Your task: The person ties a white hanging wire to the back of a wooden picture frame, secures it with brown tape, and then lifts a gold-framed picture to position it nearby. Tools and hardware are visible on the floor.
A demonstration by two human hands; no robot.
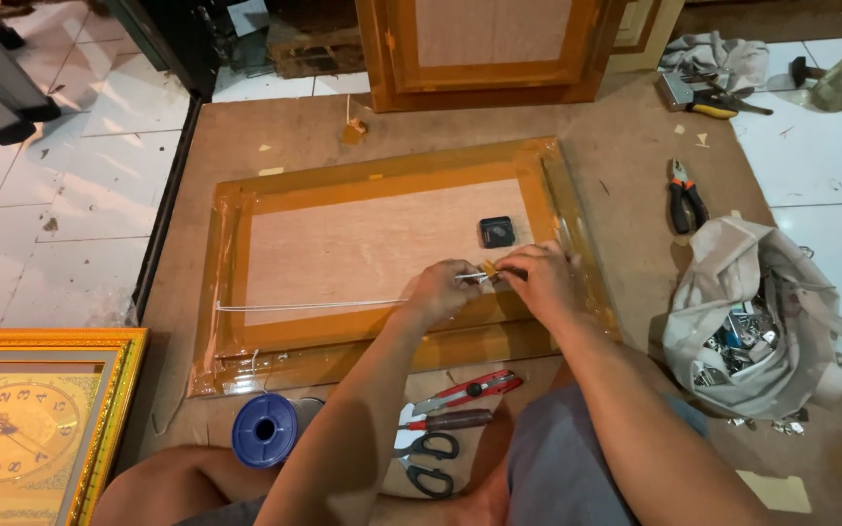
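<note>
Wire (314, 306) runs taut from the left edge of the frame back (382, 248) to the two hands at its right side. The left hand (438, 290) pinches the wire end; the right hand (538, 278) is closed, it seems, on a small brass fitting (488, 269). Keeping the wire tight and low while it is fastened would serve best, with the pliers (685, 198) lying well apart.

I take this for a small framing workshop on a tiled floor; a brown work board (635, 156) carries a wooden frame (382, 263); pliers (686, 198), scissors (431, 463), a bag of metal clips (747, 321) and a gilt framed clock (31, 419) lie about.
</note>
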